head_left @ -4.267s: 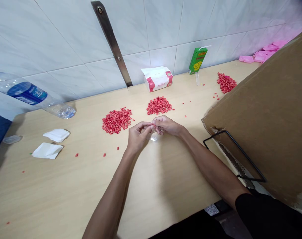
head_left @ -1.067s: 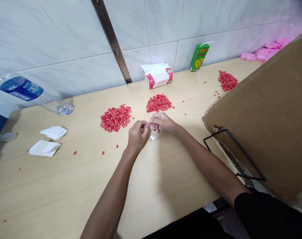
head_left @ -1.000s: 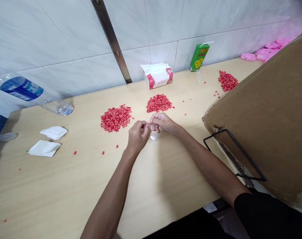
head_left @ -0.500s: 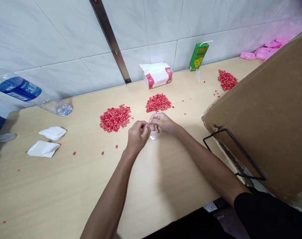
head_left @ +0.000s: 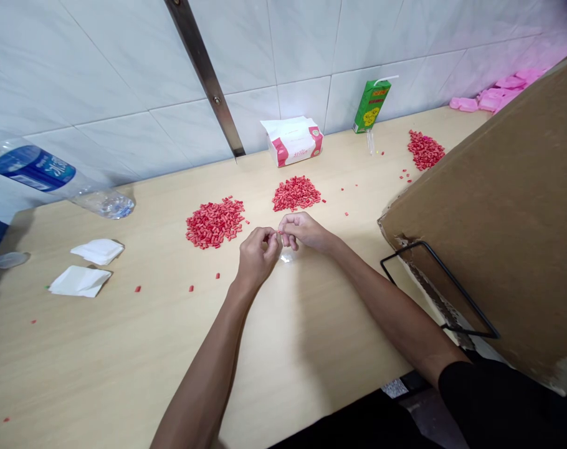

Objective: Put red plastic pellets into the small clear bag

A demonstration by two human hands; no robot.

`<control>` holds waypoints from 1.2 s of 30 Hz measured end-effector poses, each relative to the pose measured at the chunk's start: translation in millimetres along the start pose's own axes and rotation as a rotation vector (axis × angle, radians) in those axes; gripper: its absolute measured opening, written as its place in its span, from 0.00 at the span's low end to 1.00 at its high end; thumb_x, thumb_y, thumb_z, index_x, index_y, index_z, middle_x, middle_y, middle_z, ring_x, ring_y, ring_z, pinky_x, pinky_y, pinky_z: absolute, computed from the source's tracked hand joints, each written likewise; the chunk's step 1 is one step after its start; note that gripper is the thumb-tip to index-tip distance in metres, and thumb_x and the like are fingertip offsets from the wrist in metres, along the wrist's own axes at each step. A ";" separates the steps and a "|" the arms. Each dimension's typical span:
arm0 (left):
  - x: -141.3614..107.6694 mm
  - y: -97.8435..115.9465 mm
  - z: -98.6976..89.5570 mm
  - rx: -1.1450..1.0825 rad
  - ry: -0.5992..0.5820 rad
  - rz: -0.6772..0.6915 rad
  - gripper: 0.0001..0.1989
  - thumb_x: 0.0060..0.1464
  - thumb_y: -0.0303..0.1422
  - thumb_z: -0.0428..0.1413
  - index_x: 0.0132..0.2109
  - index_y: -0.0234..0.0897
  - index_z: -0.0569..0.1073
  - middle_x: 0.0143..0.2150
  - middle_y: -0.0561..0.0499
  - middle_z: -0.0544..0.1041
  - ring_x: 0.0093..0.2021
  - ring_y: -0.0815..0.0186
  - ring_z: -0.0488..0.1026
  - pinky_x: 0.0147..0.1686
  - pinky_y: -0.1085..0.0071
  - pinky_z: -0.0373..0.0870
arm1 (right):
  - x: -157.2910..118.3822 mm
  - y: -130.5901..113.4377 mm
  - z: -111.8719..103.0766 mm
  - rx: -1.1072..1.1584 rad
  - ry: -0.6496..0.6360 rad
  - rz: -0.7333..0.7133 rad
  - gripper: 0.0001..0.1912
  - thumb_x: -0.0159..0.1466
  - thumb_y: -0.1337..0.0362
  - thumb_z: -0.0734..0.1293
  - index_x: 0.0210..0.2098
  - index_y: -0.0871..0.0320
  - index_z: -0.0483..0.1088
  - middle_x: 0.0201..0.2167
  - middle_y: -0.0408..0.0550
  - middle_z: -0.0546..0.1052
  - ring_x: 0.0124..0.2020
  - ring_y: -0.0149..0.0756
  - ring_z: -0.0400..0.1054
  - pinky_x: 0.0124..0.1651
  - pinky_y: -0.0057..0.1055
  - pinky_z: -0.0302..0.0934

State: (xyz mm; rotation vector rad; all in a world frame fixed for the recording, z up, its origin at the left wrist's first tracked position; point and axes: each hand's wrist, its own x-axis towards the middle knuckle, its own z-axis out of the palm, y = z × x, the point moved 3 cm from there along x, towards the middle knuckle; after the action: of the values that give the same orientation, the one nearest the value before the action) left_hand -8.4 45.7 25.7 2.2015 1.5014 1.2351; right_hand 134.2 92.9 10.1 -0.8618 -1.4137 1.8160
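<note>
My left hand (head_left: 258, 254) and my right hand (head_left: 303, 231) meet above a pale wooden tabletop (head_left: 311, 324), fingertips together. Between them is a tiny red piece (head_left: 279, 232), mostly hidden by my fingers. Its exact shape cannot be made out. Just below the hands lies a small clear plastic scrap (head_left: 286, 257). The nearest red pile of small pieces (head_left: 296, 194) sits ahead of my right hand, and a larger one (head_left: 214, 222) lies ahead and left of my left hand. A third pile (head_left: 425, 149) lies farther right.
Loose red bits dot the tabletop. A tissue box (head_left: 293, 141), a green drink carton (head_left: 371, 106), a lying water bottle (head_left: 54, 177), and white tissues (head_left: 80, 281) stand around. A large cardboard box (head_left: 498, 206) with a black wire frame (head_left: 440, 287) blocks the right. Tiled wall behind.
Since the earliest frame, my fingertips have stayed together at the same spot, with small finger shifts. The whole view has drifted slightly as my head moved. No pile has visibly changed.
</note>
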 end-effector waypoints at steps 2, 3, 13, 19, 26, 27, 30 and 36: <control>0.2 0.0 -0.1 -0.010 0.004 0.010 0.07 0.58 0.31 0.50 0.34 0.36 0.70 0.30 0.50 0.74 0.30 0.68 0.71 0.32 0.73 0.66 | 0.0 -0.4 0.0 -0.002 0.001 -0.001 0.05 0.59 0.67 0.65 0.28 0.63 0.66 0.19 0.42 0.73 0.14 0.24 0.64 0.18 0.19 0.56; 0.3 -0.1 -0.1 -0.014 0.004 0.012 0.06 0.58 0.31 0.50 0.34 0.36 0.70 0.30 0.50 0.74 0.30 0.68 0.71 0.32 0.73 0.66 | 0.0 -0.4 0.0 -0.004 0.001 -0.002 0.05 0.59 0.67 0.65 0.28 0.63 0.66 0.19 0.42 0.73 0.14 0.24 0.64 0.18 0.19 0.56; 0.1 -0.1 0.5 0.009 -0.013 -0.047 0.08 0.58 0.33 0.50 0.33 0.36 0.71 0.31 0.49 0.75 0.30 0.67 0.71 0.33 0.72 0.67 | -0.2 1.1 0.0 -0.021 0.005 -0.003 0.05 0.60 0.67 0.64 0.28 0.63 0.67 0.19 0.42 0.73 0.15 0.24 0.64 0.18 0.19 0.57; -1.3 -10.8 -0.3 -0.104 0.001 -0.138 0.10 0.59 0.36 0.53 0.37 0.36 0.76 0.34 0.48 0.78 0.34 0.66 0.74 0.37 0.70 0.70 | -0.5 -2.3 -2.0 0.041 -0.006 0.047 0.07 0.59 0.65 0.66 0.28 0.63 0.66 0.18 0.43 0.73 0.14 0.25 0.63 0.17 0.20 0.56; -1.2 -26.1 2.9 -0.404 -0.036 -0.327 0.12 0.55 0.39 0.58 0.40 0.35 0.80 0.36 0.47 0.80 0.35 0.66 0.75 0.36 0.71 0.72 | -3.4 -4.9 -4.1 0.081 -0.097 0.023 0.16 0.57 0.56 0.71 0.31 0.64 0.67 0.21 0.44 0.74 0.16 0.26 0.64 0.19 0.22 0.56; -0.7 -25.1 2.7 -0.419 -0.045 -0.328 0.12 0.54 0.39 0.59 0.40 0.35 0.80 0.36 0.47 0.80 0.34 0.66 0.75 0.35 0.71 0.72 | -3.9 -5.3 -4.2 0.071 -0.106 0.020 0.16 0.58 0.56 0.71 0.31 0.64 0.67 0.21 0.44 0.74 0.17 0.26 0.64 0.19 0.22 0.56; 0.9 -21.5 1.3 -0.471 -0.054 -0.331 0.11 0.53 0.38 0.61 0.38 0.35 0.81 0.36 0.47 0.80 0.33 0.67 0.75 0.35 0.72 0.72 | -5.0 -6.2 -4.6 0.035 -0.125 0.006 0.18 0.58 0.54 0.71 0.32 0.64 0.67 0.22 0.44 0.74 0.17 0.26 0.65 0.20 0.22 0.57; 2.2 -19.8 1.1 -0.532 -0.052 -0.373 0.09 0.49 0.37 0.63 0.35 0.35 0.82 0.33 0.48 0.80 0.31 0.67 0.75 0.33 0.72 0.74 | -6.2 -6.7 -4.4 -0.014 -0.155 -0.001 0.19 0.58 0.53 0.71 0.32 0.65 0.67 0.23 0.45 0.75 0.19 0.26 0.66 0.22 0.23 0.59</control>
State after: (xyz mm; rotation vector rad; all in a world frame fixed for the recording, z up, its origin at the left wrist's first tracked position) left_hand -20.6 57.0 14.7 1.5244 1.2917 1.2540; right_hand 142.0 91.3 16.4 -0.7401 -1.5242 1.9089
